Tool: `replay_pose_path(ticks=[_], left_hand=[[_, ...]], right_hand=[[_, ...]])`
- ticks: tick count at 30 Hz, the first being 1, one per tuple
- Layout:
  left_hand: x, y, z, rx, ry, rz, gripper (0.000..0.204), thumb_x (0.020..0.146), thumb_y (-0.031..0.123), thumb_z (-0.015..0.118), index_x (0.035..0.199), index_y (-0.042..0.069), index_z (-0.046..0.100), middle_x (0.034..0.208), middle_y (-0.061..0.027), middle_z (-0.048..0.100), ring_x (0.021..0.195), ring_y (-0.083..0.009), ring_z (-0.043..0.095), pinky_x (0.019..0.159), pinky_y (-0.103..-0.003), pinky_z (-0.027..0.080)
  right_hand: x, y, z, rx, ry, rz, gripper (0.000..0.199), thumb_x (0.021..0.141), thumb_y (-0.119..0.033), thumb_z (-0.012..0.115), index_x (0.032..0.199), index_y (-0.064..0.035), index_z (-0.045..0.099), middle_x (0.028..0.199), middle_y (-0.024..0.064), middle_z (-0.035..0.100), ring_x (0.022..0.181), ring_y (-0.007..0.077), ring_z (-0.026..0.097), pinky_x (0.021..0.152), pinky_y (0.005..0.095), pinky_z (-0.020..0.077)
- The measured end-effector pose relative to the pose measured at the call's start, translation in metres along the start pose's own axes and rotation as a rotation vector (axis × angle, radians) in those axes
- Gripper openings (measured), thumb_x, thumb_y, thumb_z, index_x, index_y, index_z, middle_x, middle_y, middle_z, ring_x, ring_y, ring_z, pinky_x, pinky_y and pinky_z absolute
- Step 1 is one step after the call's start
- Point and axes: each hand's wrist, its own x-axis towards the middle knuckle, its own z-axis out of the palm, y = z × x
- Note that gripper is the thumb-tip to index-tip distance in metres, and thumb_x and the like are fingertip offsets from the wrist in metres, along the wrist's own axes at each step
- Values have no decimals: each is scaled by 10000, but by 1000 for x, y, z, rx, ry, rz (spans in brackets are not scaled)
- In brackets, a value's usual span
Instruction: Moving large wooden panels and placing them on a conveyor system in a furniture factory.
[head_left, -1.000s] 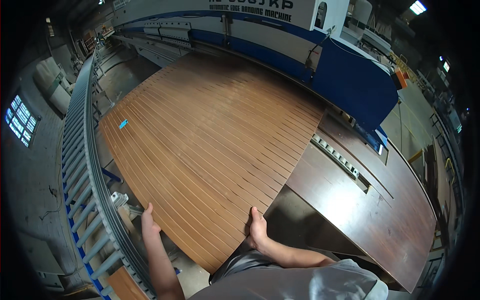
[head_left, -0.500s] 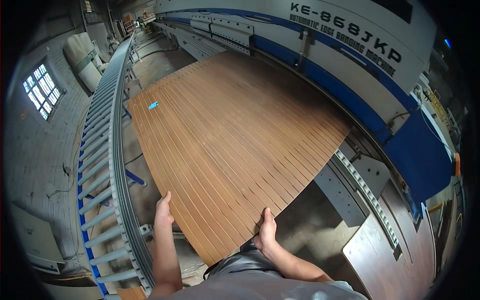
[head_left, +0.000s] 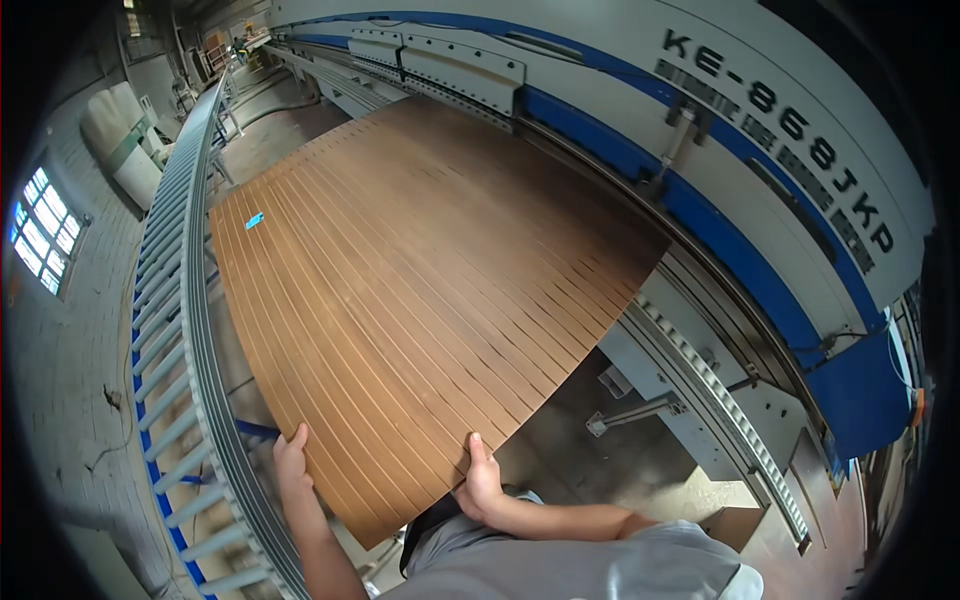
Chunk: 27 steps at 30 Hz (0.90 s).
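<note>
Hands grip the near edge of the grooved wood panel (head_left: 400,300), left hand (head_left: 292,462) and right hand (head_left: 480,482) each closed on it, between roller conveyor (head_left: 175,330) and edge-banding machine (head_left: 700,190); uneven pushing could skew it.

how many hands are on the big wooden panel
2. The left hand grips the large brown grooved wooden panel at its near left edge; the right hand holds its near right edge. No other hands show.

Grey short-sleeved shirt (head_left: 600,565) on the person, forearms bare, both hands (head_left: 482,482) bare, no gloves.
</note>
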Motion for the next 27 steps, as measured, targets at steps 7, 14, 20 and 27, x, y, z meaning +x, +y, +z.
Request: replay_pose_path(ticks=[7,14,20,27], left_hand=[[185,55,-8,98,90,18,341,865,104,656,1161,-39,565,1098,-130,641,978,-223,609,852,-332,462],[344,100,-14,144,119,-63,338,862,90,657,1160,-36,560,1100,-130,637,984,-227,610,846,-351,474],[490,171,-7,100,72,-62,339,874,55,621,1190,-42,546,1116,-121,634,1000,-222,610,869,-343,467],[671,252,16,139,105,-19,346,887,74,603,1205,-48,538,1118,-126,633,999,-234,612,874,-349,470]], right_hand=[[89,5,141,-144,-162,209,576,959,-493,447,1387,-117,366,1377,104,435,1262,318,435,1006,570,360],[233,-4,276,-24,87,-193,545,938,-475,507,1265,-43,459,1244,114,537,1135,283,531,958,469,446],[340,26,396,-86,230,-199,572,934,-474,521,1273,-21,440,1258,123,516,1144,276,518,968,465,438],[452,28,572,-46,166,-159,552,951,-446,507,1297,-23,428,1287,105,504,1159,255,508,964,438,441]])
